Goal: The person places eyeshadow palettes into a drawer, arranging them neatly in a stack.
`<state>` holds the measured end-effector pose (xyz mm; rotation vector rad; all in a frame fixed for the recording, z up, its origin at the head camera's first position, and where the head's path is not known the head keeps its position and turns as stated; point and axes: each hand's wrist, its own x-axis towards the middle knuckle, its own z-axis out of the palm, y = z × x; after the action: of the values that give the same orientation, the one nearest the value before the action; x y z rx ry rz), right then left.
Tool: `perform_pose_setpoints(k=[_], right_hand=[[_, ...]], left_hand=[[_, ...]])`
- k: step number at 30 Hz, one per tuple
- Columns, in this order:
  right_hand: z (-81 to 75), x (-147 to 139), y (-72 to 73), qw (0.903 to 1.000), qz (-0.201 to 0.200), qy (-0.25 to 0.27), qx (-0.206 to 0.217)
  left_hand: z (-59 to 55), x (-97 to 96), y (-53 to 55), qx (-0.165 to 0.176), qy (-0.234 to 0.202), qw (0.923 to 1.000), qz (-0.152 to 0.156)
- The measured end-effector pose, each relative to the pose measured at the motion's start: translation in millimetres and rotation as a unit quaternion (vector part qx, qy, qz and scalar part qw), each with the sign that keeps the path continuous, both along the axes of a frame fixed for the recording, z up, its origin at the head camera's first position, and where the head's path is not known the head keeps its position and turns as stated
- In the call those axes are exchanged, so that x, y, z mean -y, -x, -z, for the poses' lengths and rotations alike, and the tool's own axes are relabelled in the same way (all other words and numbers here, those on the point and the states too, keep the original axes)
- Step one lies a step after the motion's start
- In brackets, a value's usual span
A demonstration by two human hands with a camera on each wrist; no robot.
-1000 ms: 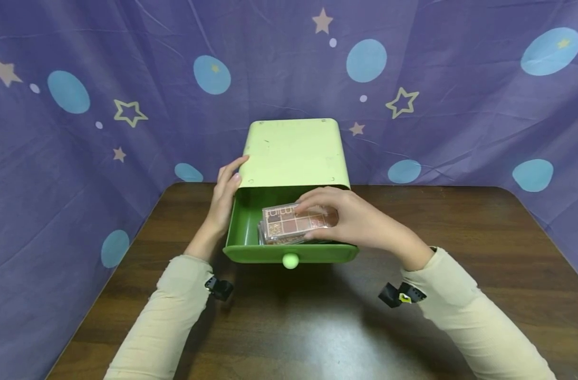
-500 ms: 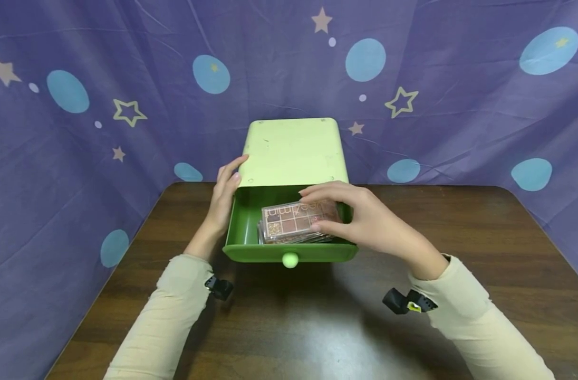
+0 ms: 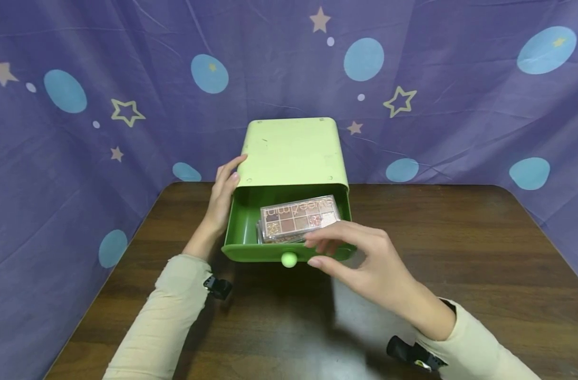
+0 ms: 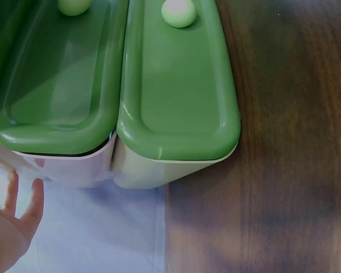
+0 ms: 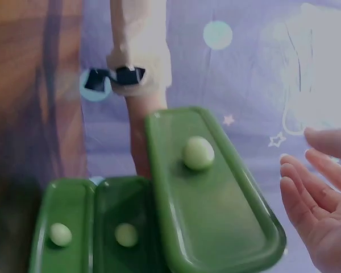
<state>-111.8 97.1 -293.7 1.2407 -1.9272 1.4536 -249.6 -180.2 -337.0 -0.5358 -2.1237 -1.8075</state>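
A pale green drawer cabinet (image 3: 291,150) stands with its top drawer (image 3: 256,253) pulled out. Inside lies a clear-cased eyeshadow palette (image 3: 294,219), slightly tilted on top of at least one more flat case (image 3: 259,233). My left hand (image 3: 220,198) rests against the cabinet's left side, fingers extended along it. Its fingers also show at the edge of the left wrist view. My right hand (image 3: 369,258) hovers at the drawer's front right corner, thumb and fingers apart with nothing between them. The right wrist view shows this hand beside the round knob (image 5: 198,153) of the open drawer.
Two shut lower drawers (image 5: 122,233) sit below the open one, each with a round knob. Under the cabinet is a dark wooden table (image 3: 460,253). A purple curtain (image 3: 289,68) with stars and blue ovals hangs close behind.
My right hand has let go of the palette, leaving it in the drawer, and has drawn back toward me past the drawer front. The left hand stays on the cabinet's side.
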Motion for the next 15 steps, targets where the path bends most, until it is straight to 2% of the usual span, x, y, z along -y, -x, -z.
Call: perform_pose_setpoints(k=[4,10,15], right_hand=[[15.2,7,-7.8,1.0000,-0.001,0.000,-0.001],[38.1,22,-16.4,0.9975,0.061,-0.010,-0.036],[53.5,30,-20.0,0.9955,0.089,-0.023,-0.024]], left_hand=[[-1.7,-1.1,-1.0,0.001,-0.004,1.0000,0.000],[-2.1,-1.7,-0.6,0.002,-0.007,1.0000,-0.002],[-0.6,-1.5,-0.2,0.005,-0.011,0.9999,-0.001]])
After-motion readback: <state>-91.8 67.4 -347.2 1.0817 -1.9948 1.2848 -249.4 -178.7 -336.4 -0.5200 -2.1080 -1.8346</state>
